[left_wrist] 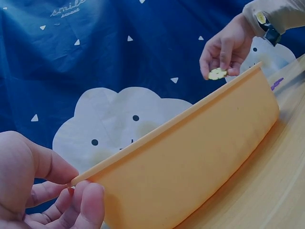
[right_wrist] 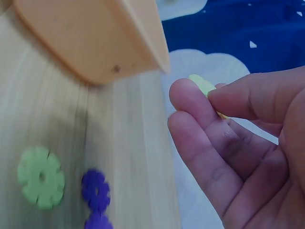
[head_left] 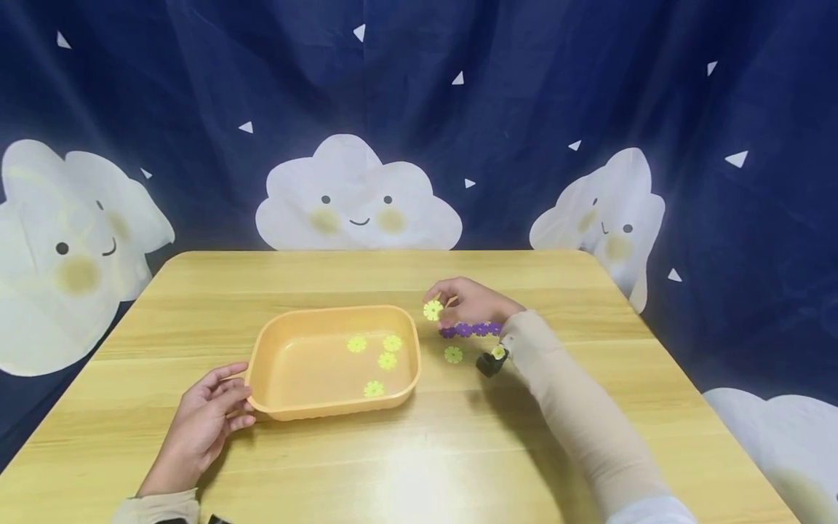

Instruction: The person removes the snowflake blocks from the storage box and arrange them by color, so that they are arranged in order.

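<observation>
An orange plastic basin [head_left: 314, 411] stands on the table, with several yellow-green snowflake discs [head_left: 374, 388] lying in it. My left hand [head_left: 208, 418] pinches the basin's left rim between thumb and fingers, as the left wrist view shows close up. Just past the basin's right rim, my right hand [head_left: 481, 300] holds one yellow-green snowflake disc [head_left: 433, 310] between thumb and fingertips, raised above the table. Below that hand lies a row of joined purple snowflake discs [head_left: 468, 330], partly covered by it. Another yellow-green disc [head_left: 453, 354] lies flat nearer to me.
The wooden table [head_left: 327, 473] carries all of this. Behind it hangs a dark blue curtain [head_left: 419, 87] printed with white clouds. A black strap with a small flower [head_left: 491, 360] is on my right wrist, close to the loose disc.
</observation>
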